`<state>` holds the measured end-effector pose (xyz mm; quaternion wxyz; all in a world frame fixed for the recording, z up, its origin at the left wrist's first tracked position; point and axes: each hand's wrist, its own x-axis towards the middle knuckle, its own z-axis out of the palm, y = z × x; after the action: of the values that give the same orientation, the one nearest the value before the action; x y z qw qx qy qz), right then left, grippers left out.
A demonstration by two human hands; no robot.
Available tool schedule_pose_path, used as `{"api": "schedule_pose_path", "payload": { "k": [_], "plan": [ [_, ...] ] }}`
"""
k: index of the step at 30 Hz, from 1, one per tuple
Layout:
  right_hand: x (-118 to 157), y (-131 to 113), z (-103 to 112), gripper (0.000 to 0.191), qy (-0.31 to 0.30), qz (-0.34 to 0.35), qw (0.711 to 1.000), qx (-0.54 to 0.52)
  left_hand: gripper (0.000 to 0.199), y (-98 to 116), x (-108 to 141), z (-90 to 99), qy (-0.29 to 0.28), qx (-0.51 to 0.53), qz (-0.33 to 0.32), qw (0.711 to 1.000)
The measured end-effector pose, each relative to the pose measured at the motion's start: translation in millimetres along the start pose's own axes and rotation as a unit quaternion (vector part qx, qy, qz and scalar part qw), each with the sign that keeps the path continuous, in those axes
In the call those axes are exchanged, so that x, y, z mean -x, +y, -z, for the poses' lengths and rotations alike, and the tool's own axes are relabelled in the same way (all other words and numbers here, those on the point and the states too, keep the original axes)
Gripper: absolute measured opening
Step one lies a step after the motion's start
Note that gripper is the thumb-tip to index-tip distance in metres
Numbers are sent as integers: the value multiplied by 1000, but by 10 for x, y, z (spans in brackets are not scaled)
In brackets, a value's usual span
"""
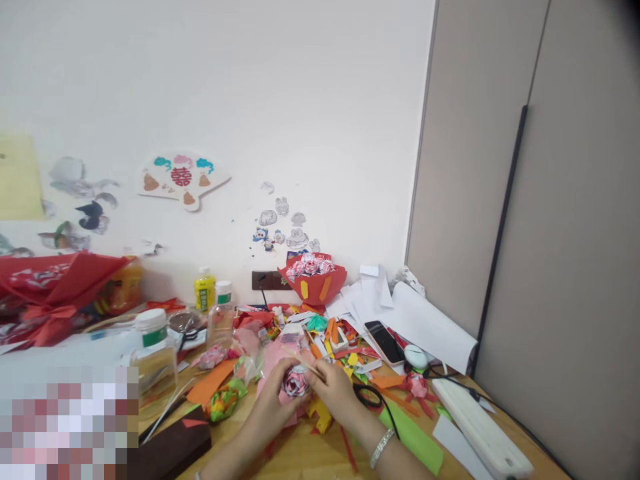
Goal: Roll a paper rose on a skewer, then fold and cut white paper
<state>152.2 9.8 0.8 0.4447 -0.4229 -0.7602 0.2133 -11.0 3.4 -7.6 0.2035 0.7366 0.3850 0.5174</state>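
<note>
The left hand (273, 398) is curled around a pink-and-white paper rose (295, 383), thumb and fingers about its near and left sides, while the right hand (336, 393) pinches a thin pale stick (314, 367) that slants across the rose's upper edge; a glittering bracelet (382, 448) circles the right wrist. Taking the rose as the clock's centre, with twelve pointing away from the person, pink paper (273, 357) spreads just behind it toward eleven o'clock. A green, orange and yellow paper flower (226, 402) lies near eight to nine o'clock, and an orange paper sheet (213, 383) at nine. A dark brown box (173, 441) sits farther out at eight. Beyond it, a clear jar with a white lid (154, 363) stands between nine and ten, and a yellow bottle (205, 291) between ten and eleven. A red-wrapped paper bouquet (313, 287) stands at twelve, near the wall. A smartphone (385, 342) lies at two, with a large curled white sheet (430, 323) beyond it. Green paper (417, 440) lies at four on the wooden table (295, 463). Highest, a fan-shaped decoration (165, 183) hangs on the wall (300, 100) at eleven.
</note>
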Motion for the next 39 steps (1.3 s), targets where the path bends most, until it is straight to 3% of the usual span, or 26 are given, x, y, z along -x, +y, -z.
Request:
{"api": "schedule_pose_path", "payload": {
  "k": [4, 16, 24, 31, 39],
  "plan": [
    [-5, 15, -6, 35, -2, 13, 998, 54, 40, -18, 18, -1, -2, -11, -9, 1000],
    [-21, 43, -3, 36, -16, -14, 999, 32, 34, 135, 1, 50, -28, -41, -40, 998],
    [-5, 93, 14, 41, -7, -3, 996, 88, 34, 79, -4, 43, -23, -87, -51, 995],
    [-31, 145, 5, 32, 17, 3, 995, 102, 38, -45, -23, 33, 6, -132, -74, 988],
    [-37, 75, 40, 31, 86, 14, 992, 91, 46, -26, -4, 39, 7, -135, -68, 988]
  ]
}}
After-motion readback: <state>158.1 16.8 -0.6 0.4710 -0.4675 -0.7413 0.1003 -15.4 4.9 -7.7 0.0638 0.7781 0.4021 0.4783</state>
